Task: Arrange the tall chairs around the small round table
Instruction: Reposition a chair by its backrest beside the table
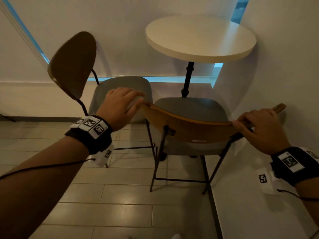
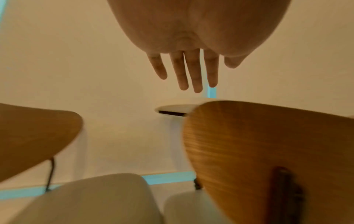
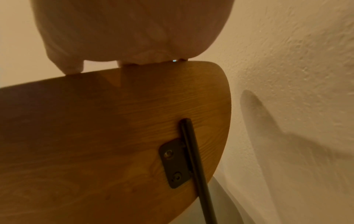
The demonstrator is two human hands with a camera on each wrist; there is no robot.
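Gripping the near chair at lower centre by its backrest top: right hand curling over the right end, left hand hovering open-fingered above the left end. Sitting before the round table, beside the second chair.

Looks like a café or break-corner seating nook, indoors. Evidence: small round table with a pale top on a single black pedestal post, tucked into a corner of textured white walls. Two matching tall chairs with curved wooden backrests, grey padded seats, thin black metal frames with footrest bars. Pale plank-pattern floor. White roller blinds pulled down over windows, blue daylight showing along their edges. Warm, dim lighting. Whether it's a shop or an office lounge, can't tell.
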